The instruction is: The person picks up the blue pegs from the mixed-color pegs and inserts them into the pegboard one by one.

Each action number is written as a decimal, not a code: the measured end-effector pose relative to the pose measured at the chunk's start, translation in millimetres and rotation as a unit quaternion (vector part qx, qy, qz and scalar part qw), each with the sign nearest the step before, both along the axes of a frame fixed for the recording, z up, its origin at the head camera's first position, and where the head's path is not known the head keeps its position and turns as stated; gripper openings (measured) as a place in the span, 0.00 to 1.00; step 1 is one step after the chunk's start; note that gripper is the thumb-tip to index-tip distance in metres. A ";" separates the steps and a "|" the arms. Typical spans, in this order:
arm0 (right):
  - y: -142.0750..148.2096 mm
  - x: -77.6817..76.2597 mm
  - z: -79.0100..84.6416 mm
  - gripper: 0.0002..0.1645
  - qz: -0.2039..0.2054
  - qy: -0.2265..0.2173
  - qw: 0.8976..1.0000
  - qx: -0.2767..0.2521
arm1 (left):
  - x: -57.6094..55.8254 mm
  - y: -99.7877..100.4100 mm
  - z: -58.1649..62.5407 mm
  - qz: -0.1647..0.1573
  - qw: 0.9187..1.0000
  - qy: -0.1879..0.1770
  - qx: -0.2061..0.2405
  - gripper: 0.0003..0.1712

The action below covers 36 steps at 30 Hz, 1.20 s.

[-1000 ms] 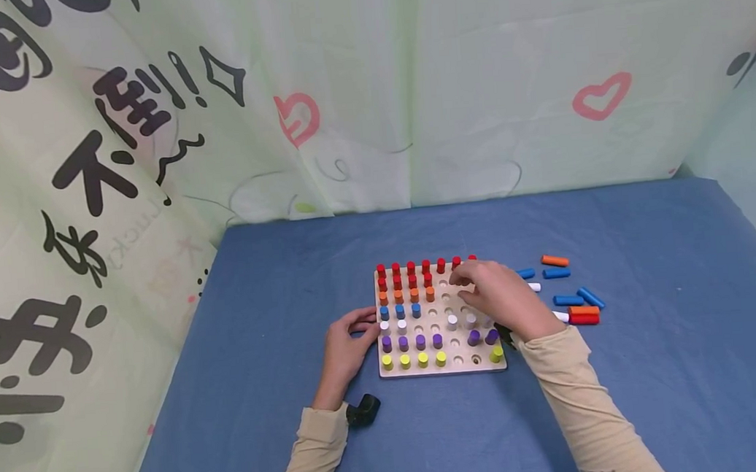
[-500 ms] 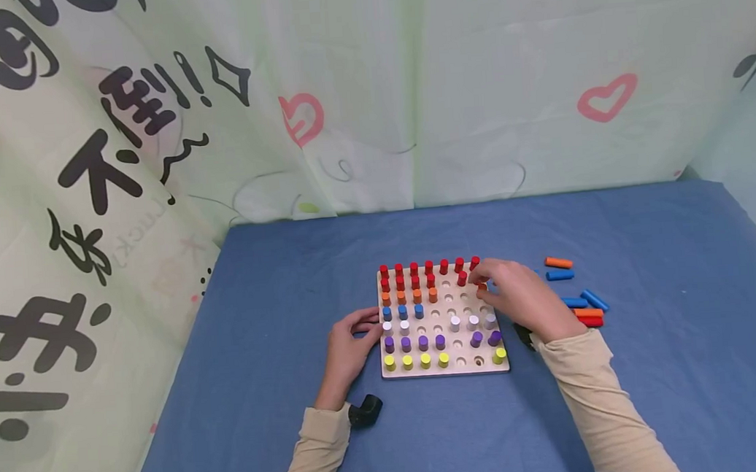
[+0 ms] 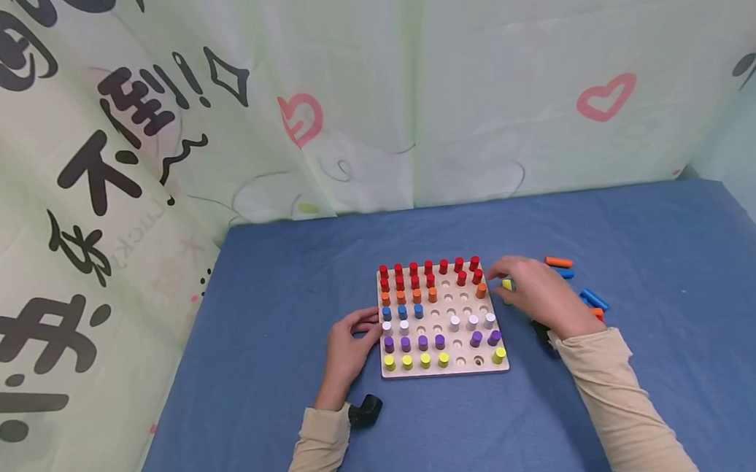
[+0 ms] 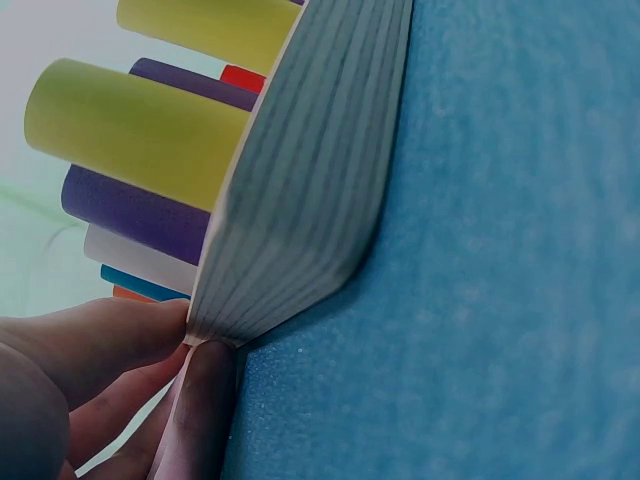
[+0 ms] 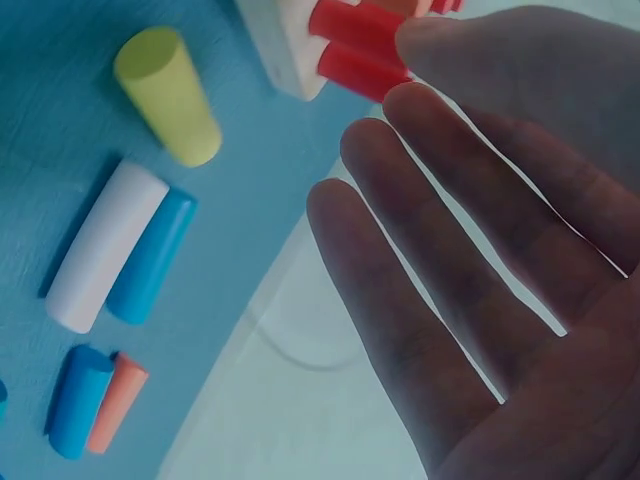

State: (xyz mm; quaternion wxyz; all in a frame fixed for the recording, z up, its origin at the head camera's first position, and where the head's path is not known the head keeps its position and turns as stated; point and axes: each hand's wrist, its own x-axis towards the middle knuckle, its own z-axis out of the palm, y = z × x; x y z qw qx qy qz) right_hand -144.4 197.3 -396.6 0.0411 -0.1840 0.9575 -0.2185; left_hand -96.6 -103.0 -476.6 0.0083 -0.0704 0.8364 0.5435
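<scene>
A wooden pegboard (image 3: 444,371) with rows of coloured pegs lies on the blue cloth. My left hand (image 3: 351,347) holds its left edge; in the left wrist view the thumb (image 4: 140,335) and a finger meet at the board's edge beside yellow pegs (image 4: 130,130). Just off the board's right side is my right hand (image 3: 543,294), its fingers extended and nothing held in the right wrist view. A loose yellow peg (image 5: 168,95) lies near it, partly hidden by that hand in the head view. Red pegs (image 3: 478,276) and an orange peg (image 3: 481,291) stand at the board's right side.
Right of the hand lie loose pegs: orange (image 3: 558,261) and blue (image 3: 594,299), others partly covered by the hand. A white peg (image 5: 105,245) lies against a blue one (image 5: 152,258). A printed curtain (image 3: 359,157) hangs behind the table.
My right hand has moved right, from above the board's upper right part to beside its edge, uncovering red and orange pegs there. The left hand stays on the board's edge.
</scene>
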 end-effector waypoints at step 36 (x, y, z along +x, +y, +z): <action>29.0 -20.5 -25.2 0.16 -0.028 -0.017 0.999 0.032 | -0.8 0.2 -2.0 -0.005 1.000 0.003 -0.003 0.18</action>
